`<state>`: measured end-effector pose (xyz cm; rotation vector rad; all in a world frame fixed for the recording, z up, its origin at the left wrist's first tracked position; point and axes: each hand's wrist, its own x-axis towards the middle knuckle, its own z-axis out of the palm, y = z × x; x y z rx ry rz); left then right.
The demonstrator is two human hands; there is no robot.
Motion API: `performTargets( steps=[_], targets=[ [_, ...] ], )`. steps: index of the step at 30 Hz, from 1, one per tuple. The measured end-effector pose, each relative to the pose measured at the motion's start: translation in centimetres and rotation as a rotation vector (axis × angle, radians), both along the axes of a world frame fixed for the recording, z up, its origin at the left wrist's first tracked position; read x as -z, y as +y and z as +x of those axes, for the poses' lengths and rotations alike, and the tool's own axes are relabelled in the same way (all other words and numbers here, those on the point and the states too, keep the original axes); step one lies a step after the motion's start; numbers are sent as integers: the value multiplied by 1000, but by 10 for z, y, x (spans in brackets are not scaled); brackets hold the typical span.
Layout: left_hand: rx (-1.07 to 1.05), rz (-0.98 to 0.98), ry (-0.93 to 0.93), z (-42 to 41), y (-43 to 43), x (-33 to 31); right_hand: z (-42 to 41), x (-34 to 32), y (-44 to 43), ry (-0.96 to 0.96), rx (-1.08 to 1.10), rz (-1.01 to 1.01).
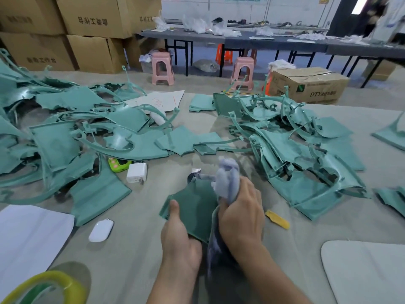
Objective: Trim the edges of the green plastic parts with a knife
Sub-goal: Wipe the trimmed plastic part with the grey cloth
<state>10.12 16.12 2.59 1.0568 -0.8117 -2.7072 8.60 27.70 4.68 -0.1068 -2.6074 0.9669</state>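
Bench [135, 249], grey-covered: your left hand [178, 235] grips a green plastic part [195, 207] (thumb on top); right hand [241, 210] fingers clench a grey cloth [228, 178] against it; yellow knife [277, 219] just right.

Hidden, cropped and blurred parts

Right edge of held green part [192, 207] covered by grey cloth [228, 183] and right hand [241, 211]; left hand [177, 233] fingers tucked beneath it. Cloth top motion-blurred. Tape roll [50, 288] cropped at bottom-left corner, white paper [28, 235] at left edge. Knife blade indiscernible on yellow tool [277, 219].
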Motion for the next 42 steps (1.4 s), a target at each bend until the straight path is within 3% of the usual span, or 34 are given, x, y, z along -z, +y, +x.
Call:
performTargets(
  steps=[2,4,10,15,20,23,27,30,33,36,39,42],
  targets=[
    [10,-7,79,0,5,0,-19,2,7,-77,126,-90],
    [-23,-69,44,2,0,2,-42,-1,13,-146,186,-70],
    [-72,-209,43,8,-6,15,-91,3,24,-178,46,202],
    [-123,-238,22,2,-9,21,-101,3,28,-230,93,160],
    [-150,-286,-10,-5,-6,26,-50,0,26,-252,-19,125],
    [-159,-319,-43,-3,-3,27,-7,-2,15,-183,-59,-60],
    [-181,-276,-48,1,-7,23,23,-8,4,53,-68,-460],
    [-175,-351,-28,2,-1,22,12,-20,3,238,-41,-545],
    [-152,-424,-31,6,3,19,1,-29,-11,132,-317,-358],
    [-73,-400,53,12,-6,22,10,-18,-35,99,-718,87],
    [-98,-475,6,8,-11,20,-2,-14,-41,142,-703,225],
    [-146,-498,17,3,-4,13,-14,-23,-52,38,-482,327]
  ],
)
